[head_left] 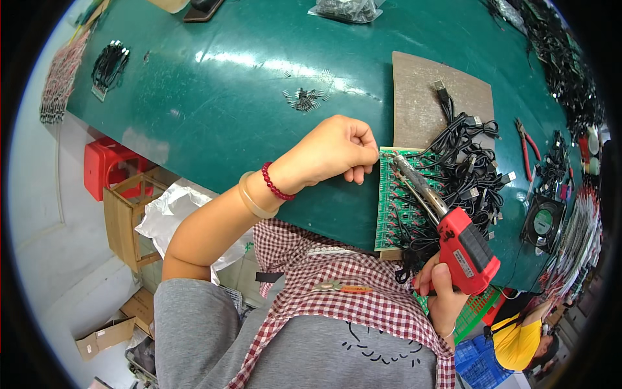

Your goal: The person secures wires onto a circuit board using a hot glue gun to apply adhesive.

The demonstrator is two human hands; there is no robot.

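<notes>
My right hand (444,295) grips a red and black soldering gun (468,251). Its long metal barrel and tip reach up to the top edge of a green circuit board panel (393,214). At that panel's upper left corner, my left hand (346,150) is closed in a pinch, thumb against forefinger. Whatever the pinch holds is too small or hidden to make out. Black USB cables (463,165) lie bundled over the panel's right side, and some of their wire ends reach its boards. Small black leaded components (304,99) sit in a loose pile beyond my left hand.
A brown board (421,97) lies under the cables on the green table (240,104). To the right are red-handled pliers (528,149), a black fan (543,222) and heaped cables. A red stool (107,170) stands left of the table. Another person in yellow (515,343) is at lower right.
</notes>
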